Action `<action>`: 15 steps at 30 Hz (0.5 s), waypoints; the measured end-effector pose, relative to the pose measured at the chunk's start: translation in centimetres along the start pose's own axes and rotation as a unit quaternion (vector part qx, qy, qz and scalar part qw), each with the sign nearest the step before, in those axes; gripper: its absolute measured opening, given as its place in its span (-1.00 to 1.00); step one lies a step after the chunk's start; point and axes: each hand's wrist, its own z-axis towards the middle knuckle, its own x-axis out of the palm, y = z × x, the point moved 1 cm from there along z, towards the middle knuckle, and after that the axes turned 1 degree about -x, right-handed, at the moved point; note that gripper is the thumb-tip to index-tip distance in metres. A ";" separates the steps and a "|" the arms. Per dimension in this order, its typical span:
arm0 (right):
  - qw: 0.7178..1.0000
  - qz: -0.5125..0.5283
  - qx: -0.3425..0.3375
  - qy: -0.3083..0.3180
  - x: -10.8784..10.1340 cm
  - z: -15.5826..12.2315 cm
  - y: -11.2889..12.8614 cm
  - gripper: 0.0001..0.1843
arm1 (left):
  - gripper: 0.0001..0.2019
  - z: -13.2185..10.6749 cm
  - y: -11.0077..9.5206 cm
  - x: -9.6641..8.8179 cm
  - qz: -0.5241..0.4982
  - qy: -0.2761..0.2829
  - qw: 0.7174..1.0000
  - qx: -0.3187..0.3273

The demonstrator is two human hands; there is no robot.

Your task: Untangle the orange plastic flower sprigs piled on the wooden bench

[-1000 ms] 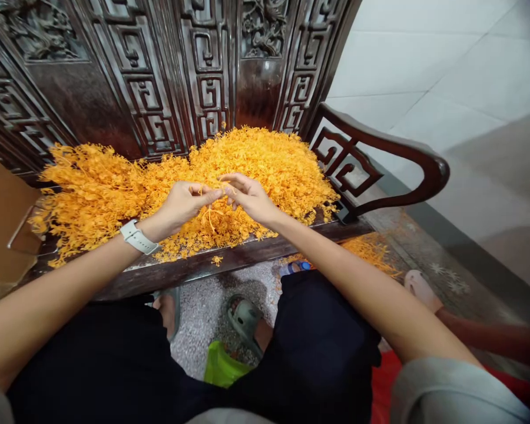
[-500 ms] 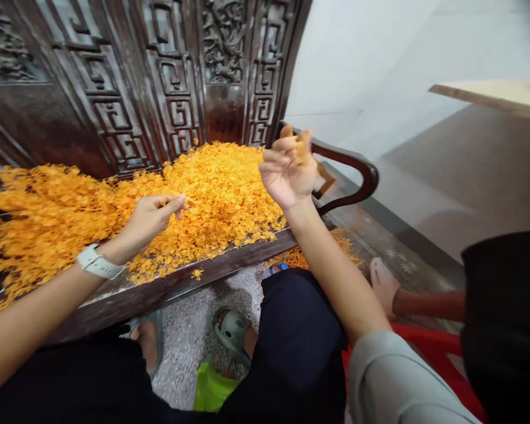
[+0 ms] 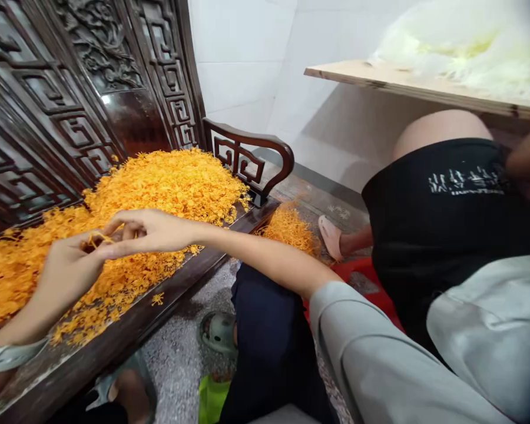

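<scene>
A big heap of orange flowers (image 3: 168, 182) covers the seat of a dark carved wooden bench (image 3: 128, 330). My left hand (image 3: 66, 274) hovers over the near part of the heap, fingers curled in a pinch round a thin orange sprig (image 3: 98, 238). My right hand (image 3: 148, 231) reaches across from the right and meets it, thumb and forefinger pinched on the same sprig. A white watch (image 3: 4, 356) is on my left wrist.
The bench's carved back (image 3: 70, 100) and curved armrest (image 3: 251, 159) bound the heap. More orange flowers (image 3: 289, 227) lie on the floor. A person in black shorts (image 3: 450, 206) sits at the right, foot in a pink slipper (image 3: 330, 235). A wooden board (image 3: 415, 88) carries pale material. A green bag (image 3: 212, 397) lies below.
My view has swung right. My right hand, raised near the armrest half a second ago, has come back down to my left hand and pinches a sprig with it.
</scene>
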 end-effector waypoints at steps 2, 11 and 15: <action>0.994 0.015 -0.103 0.043 0.7 0.2 0.0 -0.78 | -0.76 0.0 -0.1 0.3 0.026 -0.003 0.999 0.048; 0.980 0.027 -0.127 -0.152 -4.0 0.8 -0.2 -0.80 | -0.68 0.4 -1.6 -0.3 -0.035 -0.023 0.993 0.110; 0.955 0.164 -0.069 -0.237 -5.6 1.0 -0.8 -0.82 | -0.72 1.2 -0.7 -1.0 -0.054 0.009 0.984 0.169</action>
